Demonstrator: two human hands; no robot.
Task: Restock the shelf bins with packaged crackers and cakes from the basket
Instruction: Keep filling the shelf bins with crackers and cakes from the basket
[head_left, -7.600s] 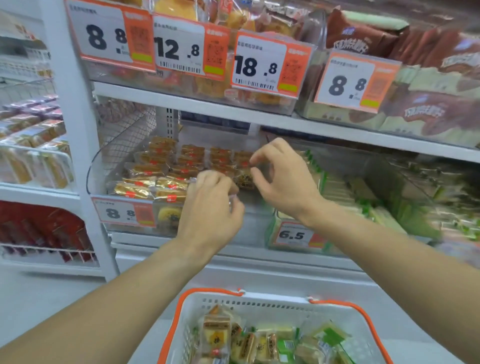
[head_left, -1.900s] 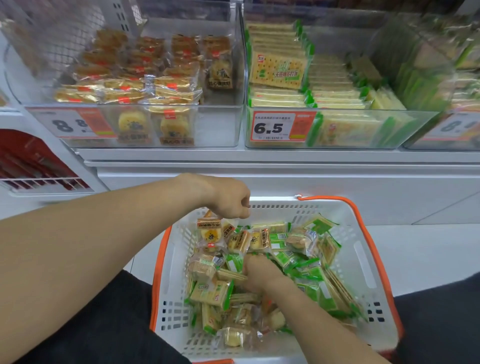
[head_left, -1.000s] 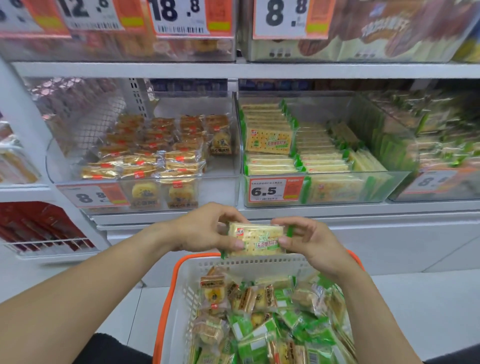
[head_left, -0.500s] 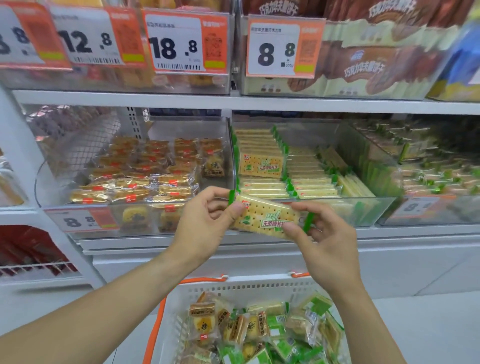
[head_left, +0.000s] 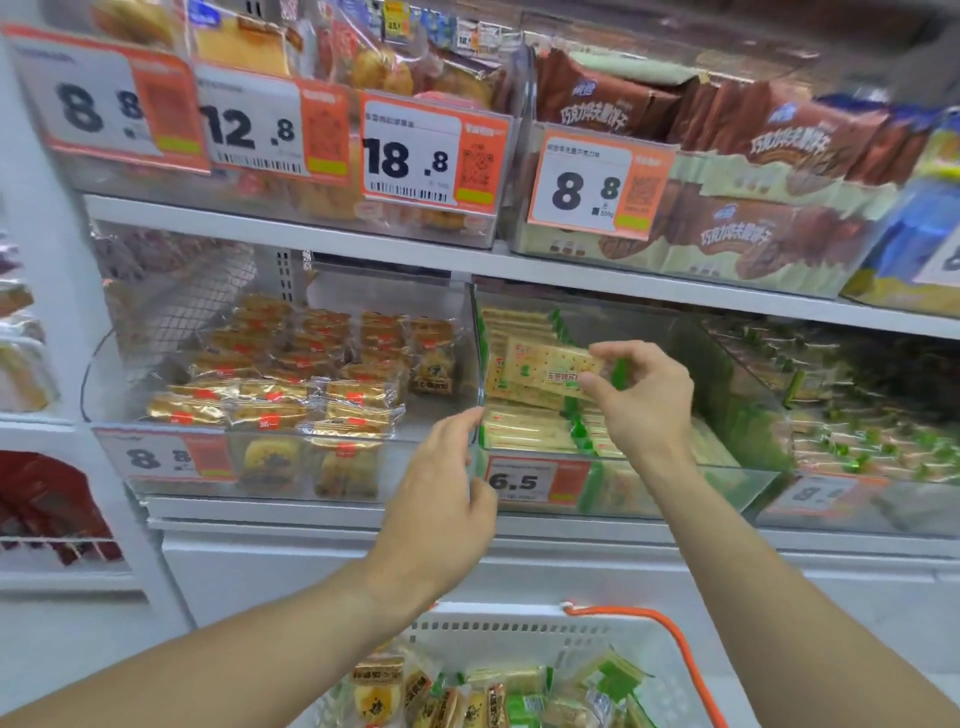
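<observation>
My right hand (head_left: 647, 402) pinches a green-edged cracker pack (head_left: 545, 366) by its right end and holds it over the clear cracker bin (head_left: 675, 491) marked 6.5. Rows of the same crackers lie in that bin. My left hand (head_left: 441, 499) hangs loosely curled in front of the divider between this bin and the cake bin (head_left: 171, 470), holding nothing. The cake bin holds gold-wrapped cakes in rows. The white basket (head_left: 524, 631) with orange handles sits below, with several mixed cake and cracker packs in it.
An upper shelf (head_left: 363, 244) carries bins with price tags 8.8, 12.8 and 18.8 and brown biscuit bags. Another clear bin (head_left: 857, 499) of green-wrapped packs stands to the right. A white upright (head_left: 57, 312) borders the left, with more racks beyond it.
The cracker pack went up from the basket into the cracker bin. My left hand let go of it and dropped back; only my right hand holds it now.
</observation>
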